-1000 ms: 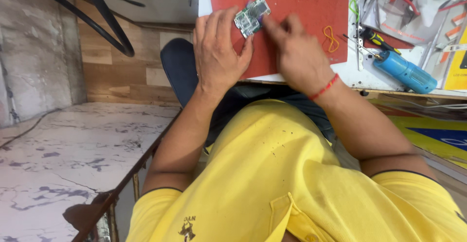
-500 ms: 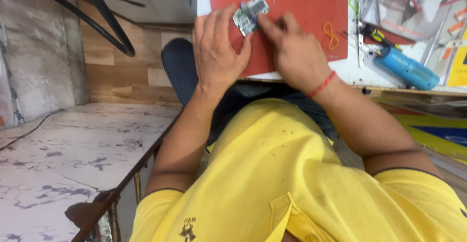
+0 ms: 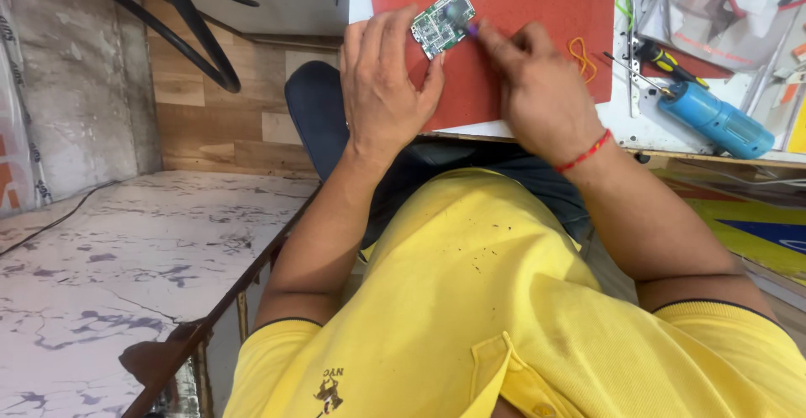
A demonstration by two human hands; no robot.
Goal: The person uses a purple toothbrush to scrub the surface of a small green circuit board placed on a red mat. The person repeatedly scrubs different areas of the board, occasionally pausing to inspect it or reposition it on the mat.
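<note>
A small green circuit board (image 3: 442,21) lies on a red work mat (image 3: 537,15) on the bench. My left hand (image 3: 384,91) rests on the mat with its fingertips pressing the board's left edge. My right hand (image 3: 537,91), with a red thread band at the wrist, pinches a small purple-tipped tool (image 3: 472,30) whose tip touches the board's right edge. Most of that tool is hidden inside my fingers.
An orange rubber band (image 3: 581,55) lies on the mat's right side. Beyond it on the white bench lie tweezers (image 3: 631,65), a yellow-black screwdriver (image 3: 659,55) and a blue cylindrical tool (image 3: 714,120). Black cables (image 3: 189,32) hang at upper left over a marbled floor (image 3: 126,250).
The view has shifted slightly. Both hands stay on the board; my right hand has moved a little along the board's right edge with the tool tip.
</note>
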